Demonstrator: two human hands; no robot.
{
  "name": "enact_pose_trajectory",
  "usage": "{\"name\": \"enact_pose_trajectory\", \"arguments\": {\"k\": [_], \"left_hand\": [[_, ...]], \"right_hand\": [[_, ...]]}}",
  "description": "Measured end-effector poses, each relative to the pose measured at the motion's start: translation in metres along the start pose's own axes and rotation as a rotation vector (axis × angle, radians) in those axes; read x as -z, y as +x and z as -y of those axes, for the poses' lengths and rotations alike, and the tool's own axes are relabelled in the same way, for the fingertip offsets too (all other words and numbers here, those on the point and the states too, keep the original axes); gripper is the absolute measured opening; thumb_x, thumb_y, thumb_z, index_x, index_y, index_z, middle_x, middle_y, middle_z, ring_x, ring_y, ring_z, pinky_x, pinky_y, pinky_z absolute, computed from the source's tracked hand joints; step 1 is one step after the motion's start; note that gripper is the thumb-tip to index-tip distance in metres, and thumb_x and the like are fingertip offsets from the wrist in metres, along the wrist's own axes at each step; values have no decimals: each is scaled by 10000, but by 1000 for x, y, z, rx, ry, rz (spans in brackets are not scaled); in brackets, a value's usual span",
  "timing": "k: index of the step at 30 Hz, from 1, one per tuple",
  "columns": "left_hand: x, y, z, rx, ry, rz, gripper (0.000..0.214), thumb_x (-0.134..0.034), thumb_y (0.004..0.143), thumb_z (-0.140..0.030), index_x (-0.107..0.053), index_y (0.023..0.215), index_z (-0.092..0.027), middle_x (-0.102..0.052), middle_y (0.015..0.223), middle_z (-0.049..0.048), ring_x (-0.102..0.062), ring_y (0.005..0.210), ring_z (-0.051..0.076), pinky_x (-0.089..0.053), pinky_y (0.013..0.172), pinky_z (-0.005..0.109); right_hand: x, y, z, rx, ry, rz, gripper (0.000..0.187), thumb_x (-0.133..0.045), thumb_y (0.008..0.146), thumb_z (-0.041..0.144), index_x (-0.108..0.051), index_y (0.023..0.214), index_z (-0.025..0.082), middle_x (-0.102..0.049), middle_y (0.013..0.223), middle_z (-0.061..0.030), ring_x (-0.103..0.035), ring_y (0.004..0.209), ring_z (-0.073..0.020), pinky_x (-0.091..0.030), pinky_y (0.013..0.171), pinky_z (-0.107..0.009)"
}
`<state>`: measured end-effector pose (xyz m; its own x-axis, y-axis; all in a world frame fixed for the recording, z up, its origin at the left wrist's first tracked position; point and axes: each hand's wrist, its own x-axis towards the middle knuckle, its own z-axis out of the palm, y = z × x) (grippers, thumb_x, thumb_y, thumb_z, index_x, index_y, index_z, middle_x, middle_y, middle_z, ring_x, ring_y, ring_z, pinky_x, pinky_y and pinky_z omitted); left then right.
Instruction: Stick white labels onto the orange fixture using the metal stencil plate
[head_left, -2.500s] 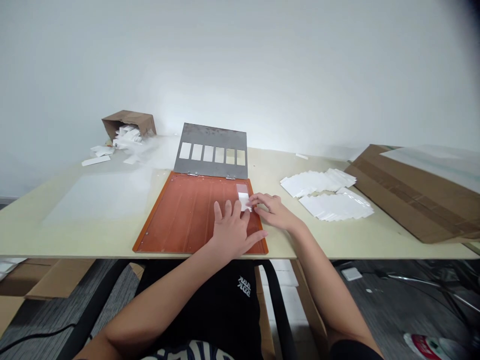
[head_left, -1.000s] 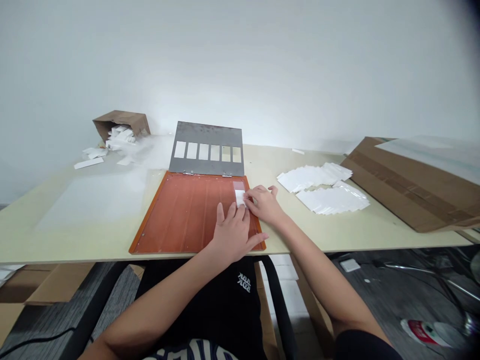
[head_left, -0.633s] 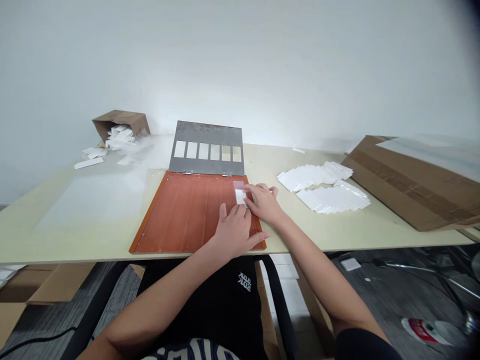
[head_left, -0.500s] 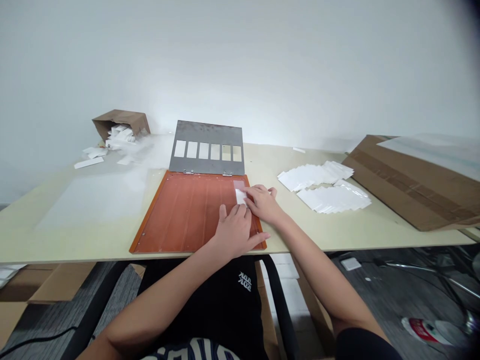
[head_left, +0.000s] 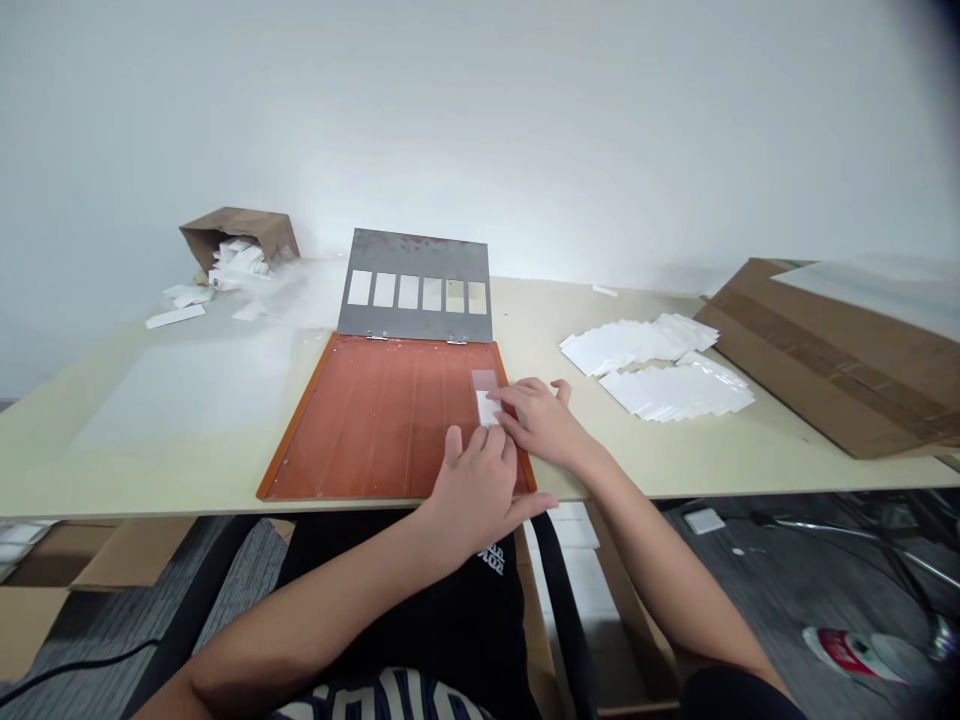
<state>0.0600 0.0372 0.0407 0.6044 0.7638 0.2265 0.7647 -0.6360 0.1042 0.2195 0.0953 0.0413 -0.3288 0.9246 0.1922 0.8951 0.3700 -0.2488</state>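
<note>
Orange board (head_left: pixel 367 420) on pale table (head_left: pixel 735 460) (wall (head_left: pixel 570 120) behind)

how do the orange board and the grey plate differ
The board lies flat; the plate is tilted up behind it. The board bears a white card; the plate has six pale rectangles in a row. Both are four-sided and meet at hinges.

Cannot see the near end of the white card (head_left: pixel 487 404), behind left hand (head_left: pixel 476 492) and right hand (head_left: pixel 546 424) near the board's (head_left: pixel 367 420) right edge, nor tell pinching from pressing. Cannot follow the carton (head_left: pixel 847 365) beyond the frame, nor read the blurred red label (head_left: pixel 840 650) below the table (head_left: pixel 667 470).
</note>
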Motion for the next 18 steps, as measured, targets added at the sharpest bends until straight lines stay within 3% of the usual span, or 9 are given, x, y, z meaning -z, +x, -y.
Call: {"name": "enact_pose_trajectory", "arguments": {"k": [7,18], "left_hand": [[-12,-37,-21,-49,142,-128,851,-223,895,-737,-587,1265,-62,-616,1256,177,-522,1130,286,-348,942,458],[-21,-44,-26,-7,211,-147,839,-182,921,-708,-553,1341,-84,-573,1386,154,-488,1251,278,-368,938,426]], "right_hand": [[2,-40,14,10,33,-16,263,-435,960,266,-624,1143,264,-701,1163,-80,-551,1133,-282,-220,962,-554],[-10,-43,9,-10,107,-86,267,-429,975,287,-625,1157,304,-710,1141,-49,-549,1128,-269,-209,935,-501]]}}
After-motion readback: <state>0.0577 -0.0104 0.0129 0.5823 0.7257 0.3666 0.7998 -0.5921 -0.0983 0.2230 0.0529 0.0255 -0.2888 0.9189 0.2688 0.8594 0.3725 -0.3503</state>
